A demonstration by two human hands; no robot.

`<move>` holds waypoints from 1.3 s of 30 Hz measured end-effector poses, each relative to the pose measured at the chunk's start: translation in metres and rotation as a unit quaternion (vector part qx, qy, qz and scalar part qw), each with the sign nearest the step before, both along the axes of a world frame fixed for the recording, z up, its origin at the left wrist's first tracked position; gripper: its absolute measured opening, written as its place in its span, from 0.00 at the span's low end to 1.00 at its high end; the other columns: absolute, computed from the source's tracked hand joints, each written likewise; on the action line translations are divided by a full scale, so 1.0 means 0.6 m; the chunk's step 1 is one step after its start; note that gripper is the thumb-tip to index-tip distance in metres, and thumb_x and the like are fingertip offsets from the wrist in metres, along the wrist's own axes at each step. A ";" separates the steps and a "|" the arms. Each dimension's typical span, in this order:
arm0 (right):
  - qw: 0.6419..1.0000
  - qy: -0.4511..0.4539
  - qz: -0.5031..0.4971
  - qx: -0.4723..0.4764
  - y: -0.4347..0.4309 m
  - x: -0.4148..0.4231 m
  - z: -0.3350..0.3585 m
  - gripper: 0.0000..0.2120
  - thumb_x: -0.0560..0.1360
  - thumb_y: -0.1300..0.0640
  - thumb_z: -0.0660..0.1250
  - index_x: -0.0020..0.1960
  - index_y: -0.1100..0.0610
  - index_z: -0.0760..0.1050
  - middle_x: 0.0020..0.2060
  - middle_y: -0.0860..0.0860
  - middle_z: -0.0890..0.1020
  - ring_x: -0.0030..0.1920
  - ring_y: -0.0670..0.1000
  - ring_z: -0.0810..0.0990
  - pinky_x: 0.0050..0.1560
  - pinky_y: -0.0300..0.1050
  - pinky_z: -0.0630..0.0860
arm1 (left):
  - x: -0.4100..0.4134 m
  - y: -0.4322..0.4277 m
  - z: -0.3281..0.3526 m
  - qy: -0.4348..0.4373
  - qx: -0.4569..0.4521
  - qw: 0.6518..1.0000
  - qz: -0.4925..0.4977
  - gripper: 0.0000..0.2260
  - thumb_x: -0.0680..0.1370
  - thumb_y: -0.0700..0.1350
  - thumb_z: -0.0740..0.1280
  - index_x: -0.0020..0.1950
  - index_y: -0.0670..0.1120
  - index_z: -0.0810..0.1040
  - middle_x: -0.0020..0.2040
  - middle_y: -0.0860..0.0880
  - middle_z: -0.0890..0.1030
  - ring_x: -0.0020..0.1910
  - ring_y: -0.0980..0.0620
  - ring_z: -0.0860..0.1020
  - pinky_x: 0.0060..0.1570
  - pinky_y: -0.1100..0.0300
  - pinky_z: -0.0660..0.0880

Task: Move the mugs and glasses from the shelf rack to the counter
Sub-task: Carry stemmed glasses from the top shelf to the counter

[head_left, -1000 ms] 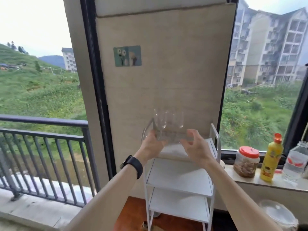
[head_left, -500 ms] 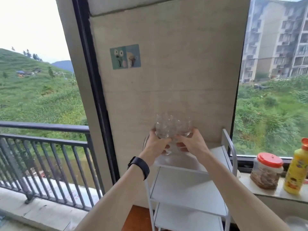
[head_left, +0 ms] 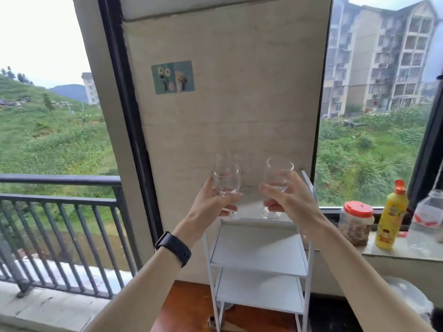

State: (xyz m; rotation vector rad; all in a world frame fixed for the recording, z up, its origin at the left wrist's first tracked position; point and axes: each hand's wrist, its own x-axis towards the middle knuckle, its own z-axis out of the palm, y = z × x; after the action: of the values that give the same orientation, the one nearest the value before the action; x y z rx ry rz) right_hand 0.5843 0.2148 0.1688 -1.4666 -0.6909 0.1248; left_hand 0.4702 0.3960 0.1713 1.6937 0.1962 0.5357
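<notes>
My left hand grips a clear stemmed glass, lifted above the top of the white shelf rack. My right hand grips a second clear glass, held apart from the first and to its right. Behind the left glass, further clear glasses show faintly against the beige wall panel; how many there are is hard to tell. The rack's lower shelves hold nothing visible.
A stone window ledge runs to the right of the rack and carries a red-lidded jar, a yellow bottle and a clear plastic bottle. A dark balcony railing stands at left behind glass.
Both hands closed around a glass each on the rack's top shelf, then lifted them and drew them apart. The view has tilted up slightly.
</notes>
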 end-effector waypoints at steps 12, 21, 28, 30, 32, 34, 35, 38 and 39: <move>0.968 0.061 -0.237 -0.058 -0.297 -0.255 -0.196 0.22 0.66 0.40 0.79 0.57 0.41 0.78 0.43 0.43 0.87 0.33 0.46 0.84 0.37 0.36 0.78 | -0.083 -0.209 -0.151 0.095 0.002 0.971 -0.220 0.21 0.73 0.41 0.77 0.63 0.50 0.75 0.48 0.46 0.81 0.34 0.49 0.79 0.38 0.55 0.76; 0.873 0.151 -0.448 -0.124 -0.574 -0.496 -0.318 0.21 0.67 0.43 0.80 0.57 0.40 0.77 0.46 0.38 0.86 0.45 0.46 0.85 0.52 0.52 0.81 | -0.127 -0.521 -0.287 0.199 -0.010 0.876 -0.440 0.20 0.74 0.34 0.74 0.63 0.45 0.73 0.38 0.50 0.79 0.30 0.53 0.77 0.28 0.63 0.72; 0.760 0.174 -0.621 -0.087 -0.785 -0.711 -0.317 0.25 0.59 0.34 0.77 0.54 0.35 0.76 0.46 0.40 0.86 0.41 0.50 0.86 0.52 0.56 0.81 | -0.216 -0.803 -0.282 0.190 0.017 0.798 -0.572 0.19 0.73 0.32 0.74 0.61 0.43 0.74 0.41 0.49 0.78 0.32 0.58 0.77 0.29 0.65 0.73; 0.728 0.176 -0.658 -0.080 -0.841 -0.769 -0.311 0.26 0.59 0.34 0.77 0.55 0.37 0.76 0.47 0.42 0.86 0.42 0.52 0.87 0.53 0.57 0.81 | -0.241 -0.884 -0.273 0.185 0.025 0.772 -0.607 0.20 0.73 0.32 0.74 0.62 0.43 0.73 0.41 0.49 0.77 0.33 0.57 0.77 0.30 0.65 0.73; 0.697 0.176 -0.692 -0.072 -0.901 -0.831 -0.302 0.26 0.59 0.35 0.78 0.55 0.38 0.77 0.47 0.44 0.86 0.43 0.53 0.87 0.52 0.58 0.82 | -0.272 -0.973 -0.260 0.173 0.037 0.753 -0.634 0.20 0.72 0.35 0.75 0.61 0.46 0.74 0.43 0.49 0.79 0.34 0.58 0.79 0.32 0.66 0.74; 0.668 0.174 -0.720 -0.068 -0.962 -0.895 -0.293 0.24 0.61 0.38 0.79 0.54 0.39 0.77 0.47 0.45 0.86 0.44 0.51 0.87 0.51 0.57 0.82 | -0.314 -1.065 -0.250 0.164 0.043 0.732 -0.660 0.21 0.72 0.37 0.76 0.61 0.48 0.75 0.43 0.49 0.80 0.35 0.59 0.80 0.34 0.65 0.75; 0.654 0.173 -0.733 -0.069 -0.995 -0.930 -0.289 0.23 0.63 0.39 0.80 0.55 0.39 0.77 0.48 0.45 0.86 0.43 0.49 0.87 0.50 0.55 0.83 | -0.340 -1.115 -0.247 0.158 0.046 0.718 -0.676 0.21 0.72 0.37 0.76 0.61 0.48 0.75 0.44 0.49 0.81 0.35 0.59 0.81 0.35 0.65 0.76; 0.614 0.172 -0.767 -0.069 -1.096 -1.030 -0.275 0.22 0.67 0.44 0.80 0.57 0.40 0.76 0.50 0.43 0.86 0.43 0.45 0.86 0.51 0.53 0.83 | -0.425 -1.257 -0.241 0.142 0.053 0.681 -0.717 0.22 0.72 0.39 0.77 0.62 0.49 0.75 0.49 0.49 0.82 0.42 0.54 0.82 0.44 0.55 0.80; 0.600 0.175 -0.777 -0.071 -1.125 -1.060 -0.272 0.21 0.68 0.45 0.80 0.58 0.40 0.76 0.50 0.43 0.85 0.44 0.46 0.86 0.52 0.54 0.82 | -0.452 -1.298 -0.239 0.144 0.058 0.671 -0.725 0.22 0.72 0.39 0.77 0.62 0.48 0.74 0.50 0.47 0.82 0.44 0.51 0.82 0.48 0.51 0.82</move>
State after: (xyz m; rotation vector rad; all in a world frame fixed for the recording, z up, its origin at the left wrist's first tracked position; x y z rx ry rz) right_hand -0.0520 -0.4602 0.0059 -1.6520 1.1004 -0.8959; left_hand 0.1987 -0.3830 0.0282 1.4963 -0.9564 -0.9502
